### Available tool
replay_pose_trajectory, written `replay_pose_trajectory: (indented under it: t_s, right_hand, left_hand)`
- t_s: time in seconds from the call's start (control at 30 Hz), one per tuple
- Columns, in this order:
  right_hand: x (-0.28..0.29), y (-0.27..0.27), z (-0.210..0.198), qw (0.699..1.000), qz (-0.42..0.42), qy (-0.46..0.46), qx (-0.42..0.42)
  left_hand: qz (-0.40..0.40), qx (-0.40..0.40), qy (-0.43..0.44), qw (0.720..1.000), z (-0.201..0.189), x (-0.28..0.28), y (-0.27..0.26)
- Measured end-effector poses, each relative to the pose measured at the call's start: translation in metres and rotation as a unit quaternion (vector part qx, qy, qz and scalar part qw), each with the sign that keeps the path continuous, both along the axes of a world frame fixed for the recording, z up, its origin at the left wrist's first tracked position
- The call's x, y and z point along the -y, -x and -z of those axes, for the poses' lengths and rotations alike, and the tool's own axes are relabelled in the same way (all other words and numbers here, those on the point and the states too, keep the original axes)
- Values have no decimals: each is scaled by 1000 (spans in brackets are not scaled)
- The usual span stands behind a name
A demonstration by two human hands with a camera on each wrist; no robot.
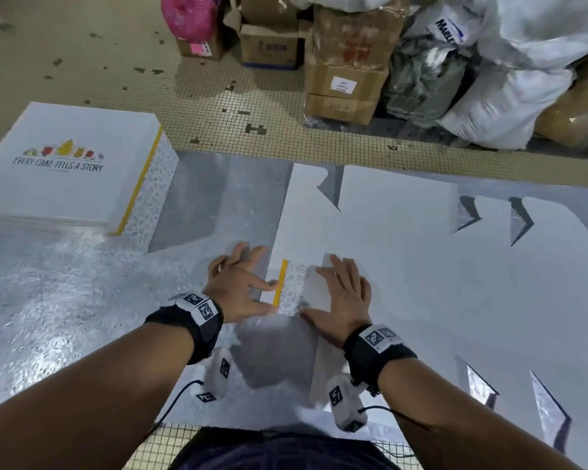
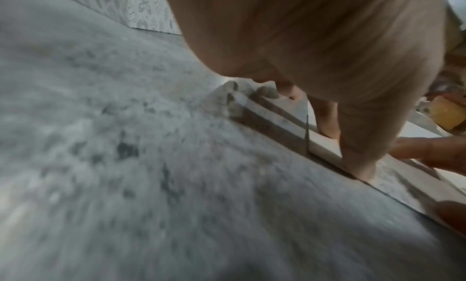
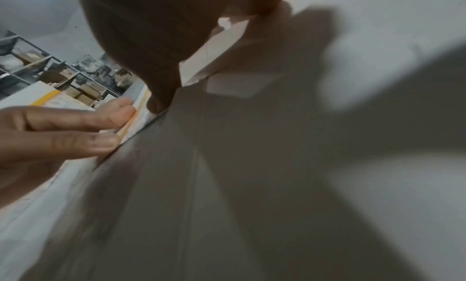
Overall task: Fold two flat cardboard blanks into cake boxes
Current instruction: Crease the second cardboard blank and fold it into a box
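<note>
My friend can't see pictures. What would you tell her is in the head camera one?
Two hands, the left hand and right hand, press a patterned, yellow-edged flap down on a big white cardboard blank lying on a silver sheet. A finished cake box sits far left.

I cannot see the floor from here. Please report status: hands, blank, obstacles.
Left hand and right hand open, pressing a folded flap of the cardboard blank. Finished box far left. Nothing in the way.

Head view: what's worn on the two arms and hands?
Bare forearms, no sleeves or gloves. Left hand and right hand each have a black wrist strap topped with white square-code markers, plus a white camera pod with similar markers hanging beneath the wrist, trailing a black cable.
</note>
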State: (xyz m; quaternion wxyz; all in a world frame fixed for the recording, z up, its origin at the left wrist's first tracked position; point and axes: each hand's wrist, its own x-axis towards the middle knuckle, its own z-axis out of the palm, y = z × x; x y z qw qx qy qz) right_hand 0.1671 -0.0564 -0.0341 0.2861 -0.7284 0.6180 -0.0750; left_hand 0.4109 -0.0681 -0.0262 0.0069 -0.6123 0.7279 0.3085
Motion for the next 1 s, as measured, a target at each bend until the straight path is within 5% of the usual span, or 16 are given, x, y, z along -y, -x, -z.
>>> replay_pose_trajectory:
  t_s: [0.27, 0.57, 1.0]
  right_hand:
    - [3, -1, 2, 989, -76, -68, -111]
    - [4, -2, -1, 989, -67, -74, -107]
    - [3, 0, -3, 990, -72, -67, -98]
  left_hand:
    - [-39, -105, 42, 993, 7, -4, -5]
    - [8, -8, 22, 1000, 8, -3, -1]
    - [-18, -28, 29, 999, 4, -1, 1]
